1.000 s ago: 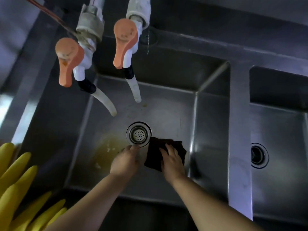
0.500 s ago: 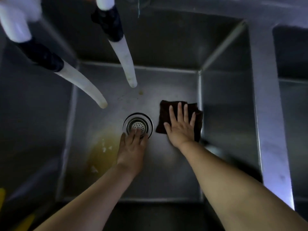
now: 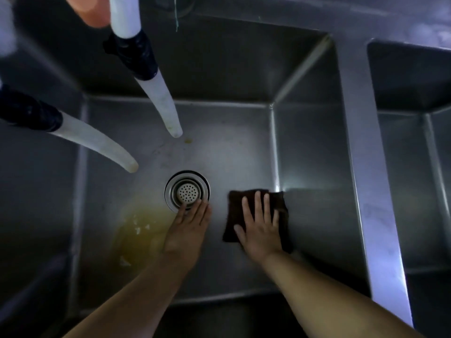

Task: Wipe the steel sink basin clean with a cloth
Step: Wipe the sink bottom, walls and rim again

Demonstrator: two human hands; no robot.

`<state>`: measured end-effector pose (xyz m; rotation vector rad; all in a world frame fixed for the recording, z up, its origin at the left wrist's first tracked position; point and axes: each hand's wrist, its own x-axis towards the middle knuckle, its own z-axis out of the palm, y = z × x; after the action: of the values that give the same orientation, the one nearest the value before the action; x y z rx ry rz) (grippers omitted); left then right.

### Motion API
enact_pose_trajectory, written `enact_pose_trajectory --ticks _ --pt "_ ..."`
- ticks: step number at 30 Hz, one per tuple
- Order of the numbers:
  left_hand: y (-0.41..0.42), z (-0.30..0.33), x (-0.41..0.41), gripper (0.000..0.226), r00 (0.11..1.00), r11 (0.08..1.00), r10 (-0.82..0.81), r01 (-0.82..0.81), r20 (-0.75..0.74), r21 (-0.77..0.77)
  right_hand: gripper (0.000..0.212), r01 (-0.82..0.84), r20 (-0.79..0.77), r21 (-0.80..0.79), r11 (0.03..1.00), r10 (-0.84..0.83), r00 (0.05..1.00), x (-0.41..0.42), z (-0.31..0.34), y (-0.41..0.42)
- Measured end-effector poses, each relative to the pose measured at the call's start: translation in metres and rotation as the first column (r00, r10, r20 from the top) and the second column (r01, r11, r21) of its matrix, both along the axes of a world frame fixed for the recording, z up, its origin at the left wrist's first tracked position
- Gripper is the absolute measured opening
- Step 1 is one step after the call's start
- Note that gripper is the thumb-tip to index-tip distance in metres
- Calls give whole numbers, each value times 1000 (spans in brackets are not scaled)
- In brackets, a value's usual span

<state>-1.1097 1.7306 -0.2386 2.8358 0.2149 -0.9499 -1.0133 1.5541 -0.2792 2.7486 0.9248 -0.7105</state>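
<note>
The steel sink basin [image 3: 227,152] fills the view from above. A dark folded cloth [image 3: 234,215] lies flat on its floor, against the right wall. My right hand [image 3: 260,228] presses on the cloth with straight, spread fingers. My left hand [image 3: 189,230] rests flat on the floor beside it, fingertips touching the rim of the round drain strainer [image 3: 186,190]. A yellowish stain [image 3: 141,230] with pale flecks spreads on the floor left of my left hand. A small yellow spot [image 3: 188,141] sits further back.
Two white hose spouts [image 3: 163,103] [image 3: 97,142] with black collars hang over the basin from the upper left. A steel divider [image 3: 366,191] separates a second basin [image 3: 415,167] on the right.
My right hand slid the cloth toward me along the right wall. The left hand stays at the drain rim. The view has moved a little closer.
</note>
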Motion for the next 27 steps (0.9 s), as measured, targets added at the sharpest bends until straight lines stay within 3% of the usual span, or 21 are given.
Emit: enact_pose_trajectory --ticks 7,13,21,27 --pt "-1 -12 -1 105 1000 1000 -2 2 6 -14 71 121 137 146 982 -141 981 115 -20 86" --pt "-1 -16 3 109 999 1000 -30 30 -29 8 70 75 203 189 979 -114 973 182 -24 143" --pt "-3 -15 4 110 999 999 -16 17 -37 32 69 21 229 152 988 -56 972 183 -28 146" --pt "-4 -9 3 112 999 998 -10 13 -49 66 68 -106 184 155 982 76 980 123 -21 111"
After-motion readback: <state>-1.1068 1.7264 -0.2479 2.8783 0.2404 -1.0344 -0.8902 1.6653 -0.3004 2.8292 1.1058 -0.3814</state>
